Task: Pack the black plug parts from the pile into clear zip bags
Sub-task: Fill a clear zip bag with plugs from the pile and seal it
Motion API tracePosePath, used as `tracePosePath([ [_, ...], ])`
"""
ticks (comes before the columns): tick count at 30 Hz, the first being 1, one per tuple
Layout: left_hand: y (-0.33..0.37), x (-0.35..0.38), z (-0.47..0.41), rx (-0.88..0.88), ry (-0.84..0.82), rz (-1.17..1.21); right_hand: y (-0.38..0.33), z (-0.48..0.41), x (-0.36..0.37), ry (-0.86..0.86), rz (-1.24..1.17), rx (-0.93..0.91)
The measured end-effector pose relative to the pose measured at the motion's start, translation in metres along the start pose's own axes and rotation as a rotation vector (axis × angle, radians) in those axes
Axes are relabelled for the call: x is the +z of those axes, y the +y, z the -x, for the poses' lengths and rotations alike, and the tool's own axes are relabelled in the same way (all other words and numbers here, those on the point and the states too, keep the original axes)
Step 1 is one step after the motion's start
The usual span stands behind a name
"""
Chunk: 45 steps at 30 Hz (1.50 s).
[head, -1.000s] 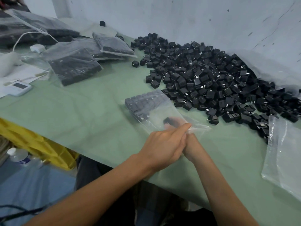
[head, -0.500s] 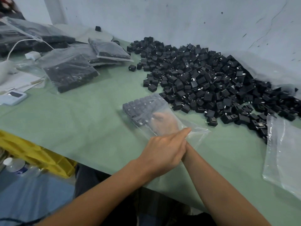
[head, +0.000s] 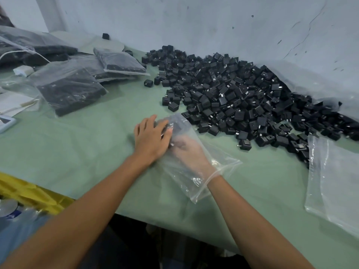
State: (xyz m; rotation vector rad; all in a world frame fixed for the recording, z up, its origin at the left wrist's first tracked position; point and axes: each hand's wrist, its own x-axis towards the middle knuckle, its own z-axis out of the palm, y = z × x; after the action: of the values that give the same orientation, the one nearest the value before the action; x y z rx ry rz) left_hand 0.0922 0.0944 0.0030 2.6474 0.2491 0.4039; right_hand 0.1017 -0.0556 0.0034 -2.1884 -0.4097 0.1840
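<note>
Fingers (head: pixel 149 122) of the left hand (head: pixel 151 137) lie lightly spread and fairly straight, pressing flat on the far end of the clear zip bag (head: pixel 196 167), which lies on the green table cover (head: pixel 77 150) at frame centre. The right hand (head: pixel 187 153) is inside the bag to the wrist. The film blurs its fingers, so whether they are spread or gripping cannot be told. Black plug parts already in the bag show dimly at its far end, mostly covered by the left hand. The loose pile (head: pixel 242 98) spreads from 12 to 3 o'clock of the bag, its near edge just beside the bag. One stray plug (head: pixel 245 145) lies at 3 o'clock. Empty clear bags (head: pixel 334 183) lie at 4 o'clock, filled bags (head: pixel 68 94) at 10 o'clock. A yellow crate (head: pixel 25 191) sits below the table edge at 8 o'clock.
</note>
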Motion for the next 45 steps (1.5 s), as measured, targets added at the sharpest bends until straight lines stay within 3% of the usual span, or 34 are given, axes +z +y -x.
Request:
tracePosePath([
  [11, 0.008, 0.02, -0.025, -0.062, 0.024, 0.011, -0.002, -0.023, -0.024, -0.13, 0.03, 0.039],
  [18, 0.002, 0.021, -0.026, -0.025, 0.033, -0.012, 0.024, 0.067, -0.087, -0.278, -0.331, 0.182],
  [21, 0.0, 0.023, -0.027, -0.031, 0.039, -0.009, 0.048, 0.091, -0.143, -0.129, -0.244, 0.214],
  [25, 0.006, 0.025, -0.027, 0.0, 0.086, 0.023, 0.088, 0.072, -0.182, 0.333, 0.08, 0.255],
  [29, 0.01, 0.025, -0.026, 0.046, 0.097, 0.03, 0.11, 0.034, -0.167, 0.182, 0.363, 0.246],
  [33, -0.002, 0.018, -0.032, 0.045, 0.105, 0.12, 0.114, 0.023, -0.155, 0.262, 0.424, 0.287],
  [35, -0.013, 0.017, -0.031, 0.033, 0.133, 0.14, 0.108, 0.036, -0.154, 0.3, 0.344, 0.287],
  [39, -0.024, 0.022, -0.027, -0.046, 0.106, 0.163, 0.081, 0.098, -0.142, 0.451, -0.107, 0.245],
  [41, -0.024, 0.024, -0.027, -0.044, 0.095, 0.152, 0.07, 0.122, -0.124, 0.366, -0.39, 0.25],
  [45, -0.024, 0.023, -0.028, -0.051, 0.073, 0.147, 0.051, 0.116, -0.077, 0.13, -0.894, 0.443],
])
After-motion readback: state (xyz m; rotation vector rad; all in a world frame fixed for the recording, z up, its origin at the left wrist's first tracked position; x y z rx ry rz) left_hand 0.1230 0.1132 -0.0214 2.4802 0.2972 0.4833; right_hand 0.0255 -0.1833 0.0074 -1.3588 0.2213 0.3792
